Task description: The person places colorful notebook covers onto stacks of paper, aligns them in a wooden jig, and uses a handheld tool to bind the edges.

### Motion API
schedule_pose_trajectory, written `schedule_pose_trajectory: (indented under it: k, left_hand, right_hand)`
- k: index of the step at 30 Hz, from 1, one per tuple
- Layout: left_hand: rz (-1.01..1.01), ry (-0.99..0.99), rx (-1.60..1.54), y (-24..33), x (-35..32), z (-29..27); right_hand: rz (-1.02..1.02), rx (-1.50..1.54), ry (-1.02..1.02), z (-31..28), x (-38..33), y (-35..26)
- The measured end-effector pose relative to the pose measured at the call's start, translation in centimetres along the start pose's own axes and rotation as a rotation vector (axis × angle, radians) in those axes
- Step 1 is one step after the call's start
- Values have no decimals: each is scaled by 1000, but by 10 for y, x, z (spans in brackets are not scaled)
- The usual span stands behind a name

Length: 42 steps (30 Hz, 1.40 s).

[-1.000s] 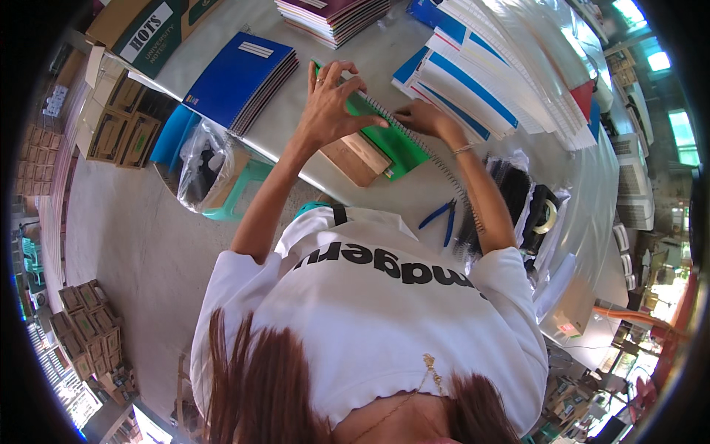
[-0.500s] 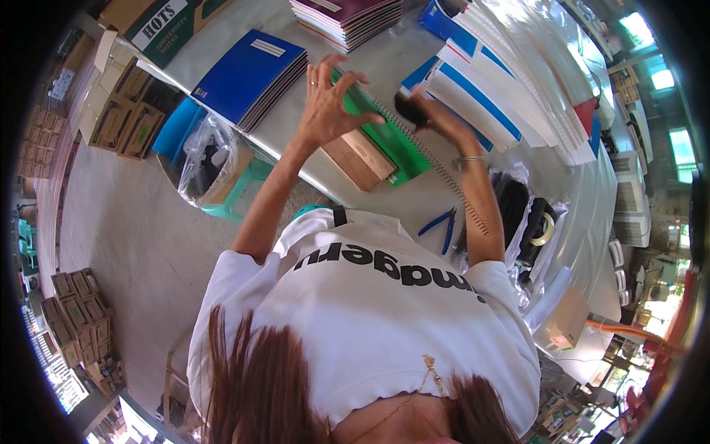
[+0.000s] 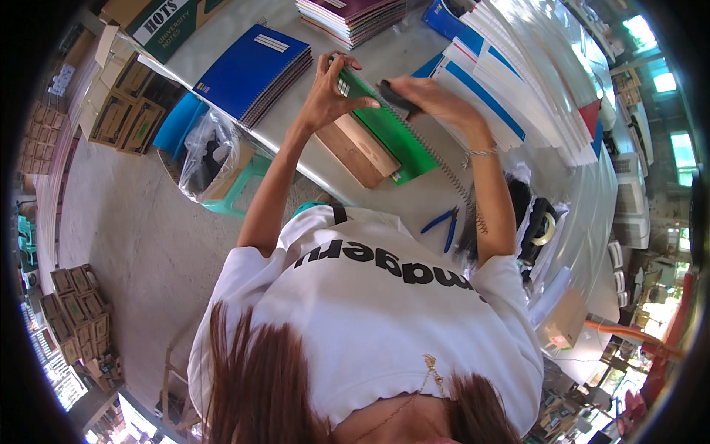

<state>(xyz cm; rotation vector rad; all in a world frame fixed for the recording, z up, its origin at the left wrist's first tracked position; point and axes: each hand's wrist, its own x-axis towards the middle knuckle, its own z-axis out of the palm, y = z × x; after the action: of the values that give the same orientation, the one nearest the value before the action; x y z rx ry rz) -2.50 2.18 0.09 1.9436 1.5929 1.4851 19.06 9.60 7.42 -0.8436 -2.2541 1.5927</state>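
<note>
A green-covered notebook [image 3: 407,144] lies slanted on the table against a wooden block [image 3: 359,152]. A long wire coil [image 3: 425,146] runs along its right edge, its loose tail reaching my right forearm. My left hand [image 3: 329,92] grips the notebook's far end, thumb on the cover and fingers curled over the edge. My right hand [image 3: 433,100] is closed around a black pad-like piece [image 3: 396,100], which sits against the coil; its exact kind is unclear. Blue-handled pliers [image 3: 446,224] rest with handles spread on the table near my body.
Blue spiral notebooks [image 3: 255,70] are stacked at the left, maroon ones [image 3: 351,18] at the back. Loose printed sheets [image 3: 488,96] fan out at the right. Black coils and a tape roll [image 3: 545,228] lie by my right arm. A green stool [image 3: 248,185] stands beside the table.
My right hand has moved left and turned, bringing the black piece to the coil. The fingers of my left hand have drawn in at the notebook's far end.
</note>
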Motion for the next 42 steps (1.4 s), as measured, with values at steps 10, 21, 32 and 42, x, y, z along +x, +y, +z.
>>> schedule_pose_trajectory:
  k: [10,21,32,42]
  left_hand:
    - [50,-50,-57,-11,3,-10]
    - [-280,-161,-587,-3,5,-23]
    - [-326,-227,-629,-25,5,-32]
    - [-322,-276,-635,-27,5,-34]
  right_hand:
    - [123,202,-65,0,9,12]
    - [98,76,-43,2,23,-2]
    - [10,290,-84,-6,36,17]
    - [156,176,8,9,37,2]
